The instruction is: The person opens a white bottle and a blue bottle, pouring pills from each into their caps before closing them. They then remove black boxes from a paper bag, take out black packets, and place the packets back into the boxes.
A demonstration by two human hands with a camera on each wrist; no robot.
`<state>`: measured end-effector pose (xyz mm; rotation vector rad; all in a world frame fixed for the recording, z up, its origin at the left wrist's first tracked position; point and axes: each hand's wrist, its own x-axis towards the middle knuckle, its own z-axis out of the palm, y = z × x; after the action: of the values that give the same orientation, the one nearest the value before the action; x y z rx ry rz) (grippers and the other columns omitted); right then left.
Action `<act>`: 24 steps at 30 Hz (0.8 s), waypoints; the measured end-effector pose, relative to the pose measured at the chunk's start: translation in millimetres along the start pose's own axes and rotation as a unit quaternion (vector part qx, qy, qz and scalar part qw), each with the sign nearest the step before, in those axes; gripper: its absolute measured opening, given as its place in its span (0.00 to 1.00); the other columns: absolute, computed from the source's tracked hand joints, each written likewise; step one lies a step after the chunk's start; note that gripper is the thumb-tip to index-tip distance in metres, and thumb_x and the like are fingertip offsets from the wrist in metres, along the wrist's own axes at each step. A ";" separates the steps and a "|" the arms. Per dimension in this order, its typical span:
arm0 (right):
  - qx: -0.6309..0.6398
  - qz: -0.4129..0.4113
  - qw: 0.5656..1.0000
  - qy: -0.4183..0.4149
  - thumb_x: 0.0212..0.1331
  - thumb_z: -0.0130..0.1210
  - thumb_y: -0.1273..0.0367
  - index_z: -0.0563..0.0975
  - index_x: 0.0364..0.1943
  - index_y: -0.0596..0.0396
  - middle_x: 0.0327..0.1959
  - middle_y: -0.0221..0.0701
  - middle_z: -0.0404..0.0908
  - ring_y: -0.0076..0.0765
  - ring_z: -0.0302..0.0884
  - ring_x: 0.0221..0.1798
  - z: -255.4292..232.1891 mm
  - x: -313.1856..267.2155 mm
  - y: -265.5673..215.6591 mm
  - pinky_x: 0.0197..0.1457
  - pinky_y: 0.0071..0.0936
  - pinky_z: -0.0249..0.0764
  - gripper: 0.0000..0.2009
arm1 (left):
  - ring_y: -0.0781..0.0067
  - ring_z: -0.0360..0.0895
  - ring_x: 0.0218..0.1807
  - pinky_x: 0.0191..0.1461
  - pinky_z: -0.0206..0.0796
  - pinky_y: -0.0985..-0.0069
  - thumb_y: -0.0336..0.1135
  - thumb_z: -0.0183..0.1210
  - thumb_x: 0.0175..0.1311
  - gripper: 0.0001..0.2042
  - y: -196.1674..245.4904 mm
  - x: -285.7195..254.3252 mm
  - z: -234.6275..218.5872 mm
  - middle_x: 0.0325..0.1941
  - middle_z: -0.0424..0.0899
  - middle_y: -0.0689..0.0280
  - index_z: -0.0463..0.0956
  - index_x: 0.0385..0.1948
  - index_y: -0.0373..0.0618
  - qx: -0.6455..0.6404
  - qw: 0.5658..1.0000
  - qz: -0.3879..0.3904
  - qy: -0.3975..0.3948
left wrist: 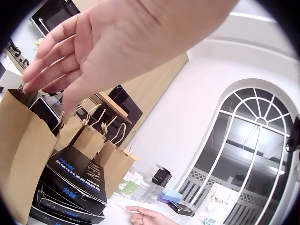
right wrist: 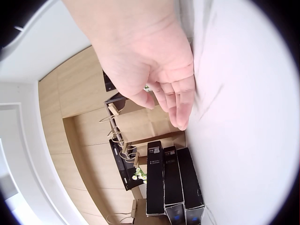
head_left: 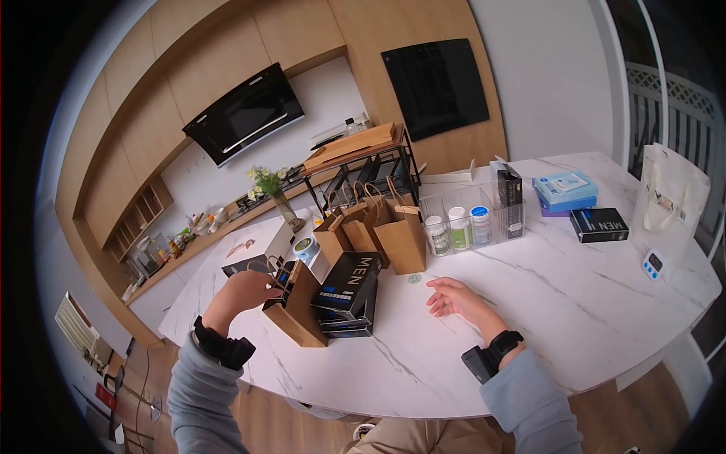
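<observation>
My left hand (head_left: 243, 291) is at the top of a brown paper bag (head_left: 301, 309), its fingers loosely extended over the bag's mouth. In the left wrist view a black box (left wrist: 45, 114) stands inside that bag, just below the fingers of the left hand (left wrist: 93, 51). Right beside the bag lies a stack of black MEN boxes (head_left: 348, 287). My right hand (head_left: 460, 301) holds nothing and hovers low by the white marble table, fingers loosely bent; the right wrist view shows its palm (right wrist: 161, 61) close to the tabletop.
More paper bags (head_left: 401, 238) stand behind the stack, beside a clear organizer (head_left: 503, 225) with several bottles. To the right are blue boxes (head_left: 566, 189), another black MEN box (head_left: 599, 225), a white bag (head_left: 669, 197) and a timer (head_left: 652, 264). A flower vase (head_left: 286, 210) stands at back left.
</observation>
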<state>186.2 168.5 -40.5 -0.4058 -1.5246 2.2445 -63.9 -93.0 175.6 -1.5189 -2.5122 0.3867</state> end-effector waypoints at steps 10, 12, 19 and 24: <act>-0.002 -0.007 1.000 -0.005 0.62 0.40 0.64 0.65 0.49 0.59 0.33 0.38 0.74 0.31 0.76 0.31 0.0 -1.1 0.0 0.36 0.26 0.74 0.16 | 0.58 0.78 0.27 0.32 0.69 0.67 0.45 0.51 0.50 0.15 -7.9 15.1 19.2 0.19 0.79 0.59 0.78 0.26 0.42 0.086 0.993 -0.050 -0.068; -0.002 -0.006 1.000 -0.006 0.62 0.40 0.64 0.65 0.49 0.59 0.33 0.38 0.74 0.31 0.76 0.31 0.2 -1.2 -0.5 0.36 0.26 0.74 0.16 | 0.61 0.78 0.25 0.30 0.69 0.68 0.45 0.52 0.50 0.15 -11.0 19.5 25.3 0.17 0.79 0.61 0.78 0.25 0.42 0.074 0.994 -0.065 -0.048; -0.004 -0.002 1.000 -0.003 0.62 0.39 0.65 0.66 0.49 0.59 0.33 0.38 0.74 0.31 0.75 0.31 0.9 -1.6 -1.2 0.36 0.25 0.75 0.15 | 0.65 0.78 0.23 0.32 0.70 0.69 0.45 0.58 0.49 0.16 -17.6 16.7 -7.5 0.12 0.77 0.64 0.77 0.17 0.39 -0.014 0.997 -0.074 0.032; -0.009 -0.004 1.000 -0.001 0.61 0.39 0.66 0.66 0.48 0.59 0.33 0.38 0.74 0.31 0.76 0.31 0.8 -0.5 -0.3 0.36 0.25 0.75 0.15 | 0.57 0.77 0.31 0.34 0.68 0.63 0.44 0.60 0.47 0.16 -28.0 18.4 -33.8 0.22 0.79 0.57 0.72 0.26 0.37 0.051 0.980 -0.107 0.163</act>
<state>186.4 167.7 -40.0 -0.4026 -1.5458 2.2278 -86.3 -84.8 216.7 -1.1514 -2.3262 0.2092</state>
